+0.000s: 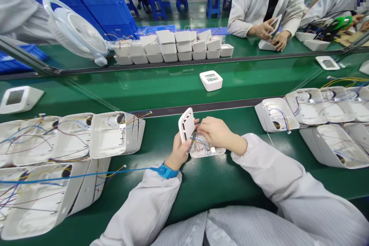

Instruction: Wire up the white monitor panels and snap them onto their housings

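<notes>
My left hand (180, 150) is closed on a white plastic front cover (187, 123), held tilted up on edge. Beneath it on the green bench lies a white housing (207, 153) with thin coloured wires and a small white connector (213, 149) inside. The fingers of my right hand (215, 132) are pinched together at the inner side of the cover, over the wires. What sits between those fingertips is too small to make out. A blue wrist strap (165, 170) with a cord is around my left wrist.
Open white housings with wires stand stacked at left (108, 134) and right (278, 115). One closed white unit (211, 80) lies on the green strip ahead. Across it are more housings (164, 48), a white fan (76, 32), and a co-worker (266, 11) handling a similar unit.
</notes>
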`<state>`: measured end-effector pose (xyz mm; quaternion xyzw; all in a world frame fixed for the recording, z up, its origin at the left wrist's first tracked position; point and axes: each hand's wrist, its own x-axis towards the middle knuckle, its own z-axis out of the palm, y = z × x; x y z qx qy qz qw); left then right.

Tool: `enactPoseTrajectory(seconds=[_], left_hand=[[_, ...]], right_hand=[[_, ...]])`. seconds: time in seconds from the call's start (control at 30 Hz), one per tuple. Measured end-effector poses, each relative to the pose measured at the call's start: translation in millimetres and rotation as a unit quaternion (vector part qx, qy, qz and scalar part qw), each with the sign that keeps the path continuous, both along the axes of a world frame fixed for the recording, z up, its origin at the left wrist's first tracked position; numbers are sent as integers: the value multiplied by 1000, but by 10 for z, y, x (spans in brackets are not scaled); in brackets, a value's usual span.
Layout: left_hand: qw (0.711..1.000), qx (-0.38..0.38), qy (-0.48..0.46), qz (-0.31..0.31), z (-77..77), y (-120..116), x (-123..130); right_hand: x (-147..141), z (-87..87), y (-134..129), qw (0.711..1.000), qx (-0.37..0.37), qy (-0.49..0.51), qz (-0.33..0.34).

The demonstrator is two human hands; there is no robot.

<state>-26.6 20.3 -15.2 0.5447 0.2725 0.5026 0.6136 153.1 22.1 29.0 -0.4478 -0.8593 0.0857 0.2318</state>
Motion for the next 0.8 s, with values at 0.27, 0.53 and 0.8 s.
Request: enactPoseTrajectory(seconds=[0.27, 0.53, 0.8], left_hand=[[1000, 8, 6, -5, -83, -11, -1], [996, 65, 53, -26, -75, -24, 0], [998, 49, 7, -25, -50, -6, 22]], right_hand=[[-35, -30, 18, 999, 15, -49, -15], [-51, -63, 9, 996, 23, -82, -20], [102, 323, 4, 990, -106, -61, -69]])
